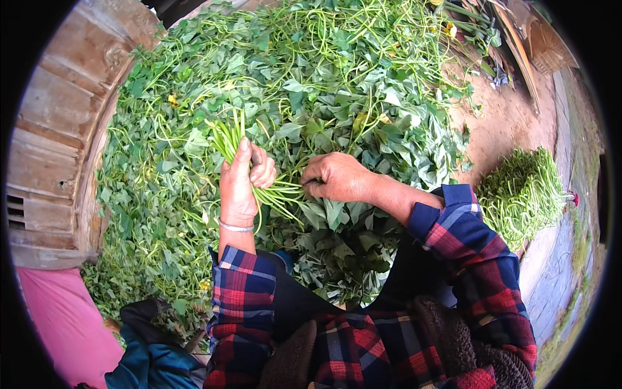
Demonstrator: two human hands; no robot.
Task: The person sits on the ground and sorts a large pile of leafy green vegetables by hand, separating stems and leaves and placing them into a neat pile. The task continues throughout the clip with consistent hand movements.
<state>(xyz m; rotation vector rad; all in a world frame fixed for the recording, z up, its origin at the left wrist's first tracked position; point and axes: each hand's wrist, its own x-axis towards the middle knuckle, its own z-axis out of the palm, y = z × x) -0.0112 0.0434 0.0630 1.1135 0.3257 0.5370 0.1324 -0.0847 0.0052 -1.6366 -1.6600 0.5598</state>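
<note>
My left hand (246,177), with a silvery bangle on the wrist, is closed around a bundle of green stems (278,193). The cut-looking ends stick out above the thumb, and the thinner ends fan out to the right. Close by on the right, my right hand (324,176) has its thumb and fingers curled together at the tips of the stems; whether it pinches one is hidden. Beneath and around both hands lies a large heap of leafy green vines (301,104) with long pale stalks and a few yellow leaves.
A wooden plank wall (58,141) borders the heap on the left. A pile of stripped stems (527,194) stands on the bare ground at the right. Wooden strips (520,53) and a woven basket (546,46) lie at the upper right. Pink cloth (68,326) and another person's teal garment (150,362) show lower left.
</note>
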